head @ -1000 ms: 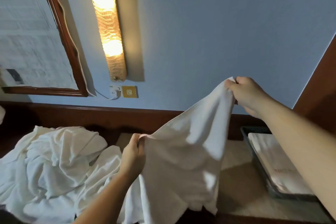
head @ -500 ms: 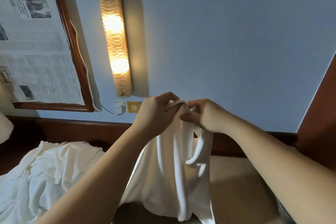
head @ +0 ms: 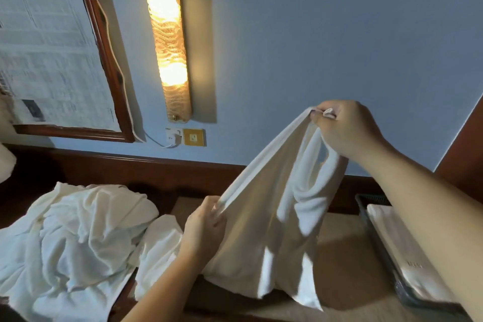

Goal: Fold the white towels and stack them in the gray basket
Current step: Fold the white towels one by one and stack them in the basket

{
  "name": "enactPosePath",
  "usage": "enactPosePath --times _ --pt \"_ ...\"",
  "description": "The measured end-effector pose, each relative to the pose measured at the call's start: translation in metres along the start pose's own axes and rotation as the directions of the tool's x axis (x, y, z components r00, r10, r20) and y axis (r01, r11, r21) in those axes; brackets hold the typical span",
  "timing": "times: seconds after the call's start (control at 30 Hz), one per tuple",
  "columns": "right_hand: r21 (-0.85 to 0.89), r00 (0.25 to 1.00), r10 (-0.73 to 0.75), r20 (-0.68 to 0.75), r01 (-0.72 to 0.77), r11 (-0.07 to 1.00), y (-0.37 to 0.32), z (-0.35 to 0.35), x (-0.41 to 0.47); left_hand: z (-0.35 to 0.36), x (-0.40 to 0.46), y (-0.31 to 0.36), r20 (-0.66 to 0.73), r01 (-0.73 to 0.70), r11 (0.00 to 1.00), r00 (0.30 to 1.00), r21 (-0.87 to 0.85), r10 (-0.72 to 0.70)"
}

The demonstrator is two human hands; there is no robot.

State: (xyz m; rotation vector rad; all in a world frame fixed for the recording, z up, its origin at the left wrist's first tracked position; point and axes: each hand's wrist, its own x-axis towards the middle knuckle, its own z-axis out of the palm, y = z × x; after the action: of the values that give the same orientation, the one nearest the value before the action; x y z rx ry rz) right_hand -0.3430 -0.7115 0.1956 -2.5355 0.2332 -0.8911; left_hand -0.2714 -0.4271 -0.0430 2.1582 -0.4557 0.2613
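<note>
A white towel (head: 264, 232) hangs doubled over in the air above the beige tabletop (head: 339, 251). My right hand (head: 345, 128) pinches its gathered top corners high at the right. Lower down, my left hand (head: 205, 227) grips the folded edge, pulling it taut on a slant. The gray basket (head: 376, 232) stands at the right edge of the table, holding a folded white towel (head: 407, 251) partly hidden by my right forearm. A heap of unfolded white towels (head: 73, 240) lies at the left.
Behind the table runs a dark wooden ledge (head: 146, 167) under a blue wall. A lit wall lamp (head: 167, 39), a socket (head: 194, 137) and a framed newspaper (head: 49, 42) hang on the wall. Dark wood panelling (head: 465, 154) rises at the right.
My hands met at the top with the towel's corners together; now the left hand has slid down the folded edge while the right keeps the corners high. The view tilted down slightly.
</note>
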Motion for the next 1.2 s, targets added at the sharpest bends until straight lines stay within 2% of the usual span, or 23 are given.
enactPosePath --times 0.13,0.27,0.33,0.4,0.5,0.57,0.77,0.87,1.03,1.1,1.2 --pt "-0.009 0.993 0.069 -0.092 -0.070 0.998 0.027 -0.010 0.003 0.000 -0.017 -0.029 -0.161 -0.003 0.999 0.987 0.049 0.010" --pt "-0.094 0.977 0.202 -0.065 -0.208 0.974 0.047 -0.004 -0.003 -0.022 0.000 -0.021 -0.277 -0.012 0.994 0.960 0.107 0.041" --pt "-0.186 0.958 0.285 0.031 -0.275 0.943 0.050 0.002 -0.008 -0.040 0.019 0.000 -0.275 -0.088 0.989 0.954 0.120 0.119" --pt "-0.230 0.949 0.261 0.177 -0.218 0.949 0.046 0.016 -0.014 -0.059 0.040 0.034 -0.224 -0.245 0.960 0.936 0.139 0.271" --pt "-0.016 0.881 0.078 0.467 -0.080 0.997 0.008 0.028 -0.032 -0.081 0.075 0.096 -0.072 -0.463 0.867 0.873 0.186 0.482" --pt "0.114 0.835 -0.001 0.551 -0.074 0.991 -0.022 0.034 -0.040 -0.092 0.092 0.132 -0.030 -0.540 0.818 0.831 0.198 0.555" --pt "0.166 0.929 0.005 0.371 -0.072 0.983 -0.050 0.037 -0.032 -0.107 0.110 0.176 -0.059 -0.571 0.799 0.806 0.186 0.589" --pt "0.174 0.965 -0.023 0.259 -0.023 0.985 -0.047 0.023 -0.025 -0.108 0.111 0.158 -0.083 -0.538 0.821 0.825 0.189 0.560" --pt "0.117 0.990 0.010 0.139 -0.026 0.993 -0.043 -0.003 -0.014 -0.086 0.092 0.099 -0.030 -0.520 0.842 0.848 0.145 0.529" --pt "0.119 0.997 0.025 0.071 -0.033 0.992 -0.041 -0.013 -0.010 -0.071 0.079 0.074 -0.040 -0.454 0.887 0.888 0.088 0.458" --pt "0.131 0.999 0.043 -0.033 -0.039 0.991 -0.033 -0.028 -0.004 -0.052 0.064 0.045 -0.039 -0.263 0.965 0.964 0.016 0.263"
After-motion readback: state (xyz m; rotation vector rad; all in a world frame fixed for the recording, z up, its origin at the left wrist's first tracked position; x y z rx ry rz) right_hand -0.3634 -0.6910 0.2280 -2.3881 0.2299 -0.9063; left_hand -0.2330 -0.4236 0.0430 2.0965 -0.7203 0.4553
